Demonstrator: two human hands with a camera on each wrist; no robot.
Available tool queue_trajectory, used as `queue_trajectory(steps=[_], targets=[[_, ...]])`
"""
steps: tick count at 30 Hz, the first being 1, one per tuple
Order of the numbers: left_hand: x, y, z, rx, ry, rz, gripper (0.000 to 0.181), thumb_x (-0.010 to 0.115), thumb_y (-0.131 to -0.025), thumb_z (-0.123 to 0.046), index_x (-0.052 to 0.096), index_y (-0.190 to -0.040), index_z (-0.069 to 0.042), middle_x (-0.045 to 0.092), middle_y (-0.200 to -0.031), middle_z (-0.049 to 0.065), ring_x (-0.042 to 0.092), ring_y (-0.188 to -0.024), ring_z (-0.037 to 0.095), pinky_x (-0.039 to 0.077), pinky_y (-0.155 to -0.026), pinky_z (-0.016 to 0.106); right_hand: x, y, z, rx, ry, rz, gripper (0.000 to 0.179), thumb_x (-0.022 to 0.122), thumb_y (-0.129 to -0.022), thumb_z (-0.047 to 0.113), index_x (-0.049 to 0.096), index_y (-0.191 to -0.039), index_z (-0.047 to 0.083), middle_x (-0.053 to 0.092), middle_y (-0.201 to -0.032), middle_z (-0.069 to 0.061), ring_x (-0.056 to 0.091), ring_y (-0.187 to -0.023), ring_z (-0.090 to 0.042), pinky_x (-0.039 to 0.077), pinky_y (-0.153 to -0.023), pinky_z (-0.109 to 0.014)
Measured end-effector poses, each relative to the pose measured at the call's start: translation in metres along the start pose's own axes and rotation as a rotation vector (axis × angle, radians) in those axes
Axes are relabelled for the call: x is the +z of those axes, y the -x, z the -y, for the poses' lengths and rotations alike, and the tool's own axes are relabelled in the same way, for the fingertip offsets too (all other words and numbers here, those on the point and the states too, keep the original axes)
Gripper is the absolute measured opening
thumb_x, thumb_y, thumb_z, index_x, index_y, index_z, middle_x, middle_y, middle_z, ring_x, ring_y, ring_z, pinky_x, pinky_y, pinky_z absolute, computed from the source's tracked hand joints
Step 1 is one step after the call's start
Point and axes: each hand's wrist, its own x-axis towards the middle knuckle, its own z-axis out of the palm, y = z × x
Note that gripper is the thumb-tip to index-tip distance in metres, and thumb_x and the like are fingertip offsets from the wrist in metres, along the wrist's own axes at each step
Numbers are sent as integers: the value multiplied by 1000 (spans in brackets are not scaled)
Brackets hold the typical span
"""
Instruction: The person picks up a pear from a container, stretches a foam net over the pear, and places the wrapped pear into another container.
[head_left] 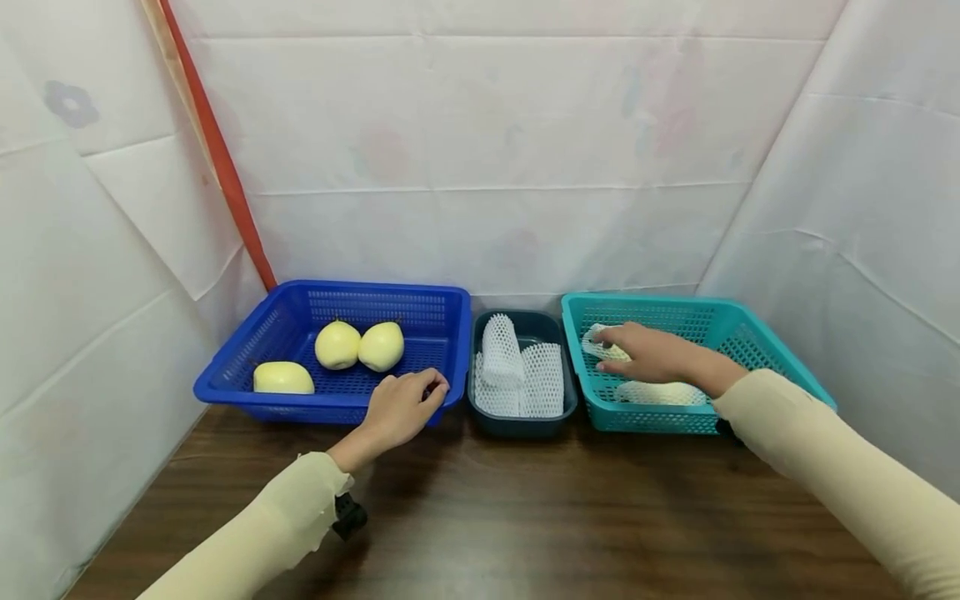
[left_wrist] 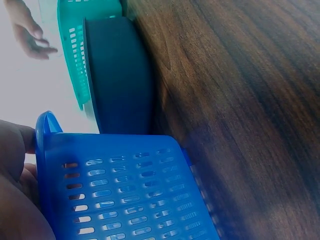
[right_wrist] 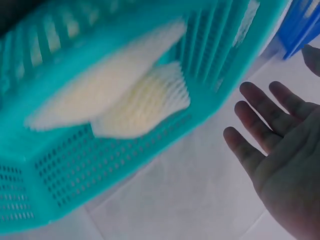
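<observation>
My left hand [head_left: 403, 406] is at the front right corner of the blue basket [head_left: 315, 400], its fingers loosely curled and holding nothing. In the left wrist view part of that hand [left_wrist: 17, 185] shows beside the basket's rim. Three pale yellow pears lie in this basket: one pear [head_left: 283, 378] at the front left, two side by side further back. Over the teal basket [head_left: 660, 421] hovers my right hand [head_left: 648, 352]; the right wrist view shows its fingers [right_wrist: 260, 122] spread with nothing between them. Below it lie two pears in white foam nets, one netted pear [right_wrist: 145, 105] partly behind the other.
Between the baskets stands a small dark bin [head_left: 525, 427] holding several white foam nets [head_left: 542, 379]. All three containers are on a brown wooden table [head_left: 480, 508]. White sheeting [head_left: 480, 125] hangs behind and on both sides, with a red strip [head_left: 217, 150] at the left.
</observation>
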Motion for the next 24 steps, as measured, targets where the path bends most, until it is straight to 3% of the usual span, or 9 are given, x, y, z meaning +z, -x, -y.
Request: queue_trajectory(steps=[5,9,12,17,24], targets=[[-2,1,1,-7,-6,-5,15,56,-96,-23,69,-96,-15,64,-77,-7,51,-64,8,41,-72,36,24,15,16,-23,-38,-23,53,51,-97,42,53,-132,2,54,-130,-15,48,-120,-33,42,-94,-50],[-3,1,2,-9,-7,-7,15,55,-96,-23,69,-97,-15,64,-77,-7,52,-65,8,41,-73,37,48,20,23,27,-28,-66,55,47,-98,46,54,-130,2,55,-128,-15,52,-117,-32,44,-92,-49],[-3,1,2,-7,-6,-6,16,55,-97,-22,68,-98,-15,63,-76,-7,51,-65,8,41,-73,37,64,22,24,52,-2,-117,55,42,-99,50,57,-122,3,60,-115,-11,58,-104,-27,46,-86,-46],[-2,1,1,6,-6,-15,15,55,-96,-22,69,-97,-15,61,-73,-8,52,-65,9,42,-74,38,84,24,24,62,53,-232,49,41,-101,45,58,-118,2,63,-103,-9,61,-93,-25,49,-79,-45],[-1,0,2,24,3,-13,15,55,-96,-22,68,-97,-15,62,-76,-7,51,-64,8,42,-71,36,96,26,24,69,136,-355,42,47,-101,36,59,-120,0,66,-102,-13,63,-91,-29,50,-77,-47]])
